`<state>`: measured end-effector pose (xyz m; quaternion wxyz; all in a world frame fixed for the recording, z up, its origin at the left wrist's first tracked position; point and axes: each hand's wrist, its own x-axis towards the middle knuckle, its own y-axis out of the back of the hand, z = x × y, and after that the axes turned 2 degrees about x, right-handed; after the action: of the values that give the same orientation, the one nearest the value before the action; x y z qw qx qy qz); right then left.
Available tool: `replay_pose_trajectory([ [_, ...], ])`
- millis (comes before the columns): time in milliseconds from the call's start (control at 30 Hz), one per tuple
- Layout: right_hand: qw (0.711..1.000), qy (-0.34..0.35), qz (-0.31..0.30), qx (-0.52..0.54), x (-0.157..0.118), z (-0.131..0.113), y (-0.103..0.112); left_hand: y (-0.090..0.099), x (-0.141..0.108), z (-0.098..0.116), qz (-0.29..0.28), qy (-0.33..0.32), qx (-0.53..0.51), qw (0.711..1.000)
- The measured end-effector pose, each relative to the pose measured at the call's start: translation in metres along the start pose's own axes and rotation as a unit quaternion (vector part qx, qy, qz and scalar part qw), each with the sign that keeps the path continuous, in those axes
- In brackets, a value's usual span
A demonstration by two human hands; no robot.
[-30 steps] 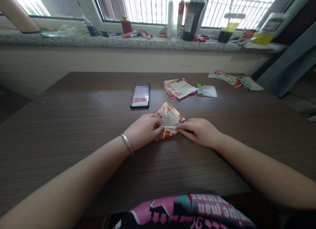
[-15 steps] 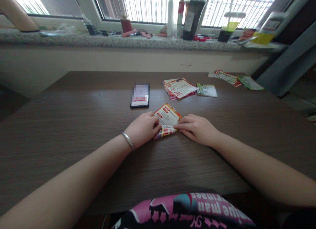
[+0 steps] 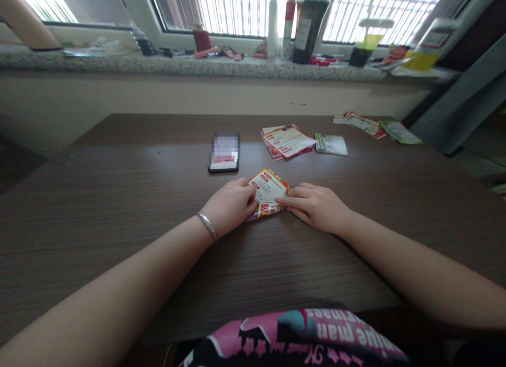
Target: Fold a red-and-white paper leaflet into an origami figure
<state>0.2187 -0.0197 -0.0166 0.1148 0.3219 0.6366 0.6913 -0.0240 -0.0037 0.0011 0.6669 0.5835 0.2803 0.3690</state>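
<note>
One bare left hand [image 3: 231, 204], fingers curled, pinching with the thumb the left edge of one white-and-red printed paper leaflet [image 3: 269, 186], near edge folded over, on a brown wood-grain table [image 3: 253, 272]; one bare right hand [image 3: 318, 206], fingers together, tips on the fold's right end, pinch or press cannot be told. Beyond: one black-edged phone [image 3: 223, 167], screen blurred; one stack of red-bordered white leaflets [image 3: 290, 141]. Farthest: one speckled grey stone windowsill [image 3: 237, 67].
</note>
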Motion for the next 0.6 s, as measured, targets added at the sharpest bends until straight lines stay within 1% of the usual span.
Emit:
replay_pose_trajectory([
  [200, 1.0, 0.004, -0.013, -0.008, -0.0004, -0.0004, 0.0007, -0.0035, 0.0017, -0.0018, 0.004, 0.0, -0.007, 1.0],
  [367, 1.0, 0.006, -0.008, -0.004, 0.0004, 0.0011, 0.0, -0.0044, 0.0015, -0.0028, 0.01, 0.003, -0.01, 1.0],
  [500, 1.0, -0.012, -0.014, -0.016, -0.0012, 0.0021, -0.0005, -0.0064, 0.0012, -0.0031, 0.04, 0.015, -0.033, 0.999],
  [533, 0.999, -0.023, -0.014, -0.023, -0.0018, 0.0025, -0.0007, -0.007, 0.0011, -0.0028, 0.049, 0.006, -0.042, 0.998],
  [600, 0.998, -0.042, -0.015, -0.035, -0.003, 0.0037, -0.0011, -0.0078, 0.0006, -0.0012, 0.058, -0.034, -0.053, 0.996],
])
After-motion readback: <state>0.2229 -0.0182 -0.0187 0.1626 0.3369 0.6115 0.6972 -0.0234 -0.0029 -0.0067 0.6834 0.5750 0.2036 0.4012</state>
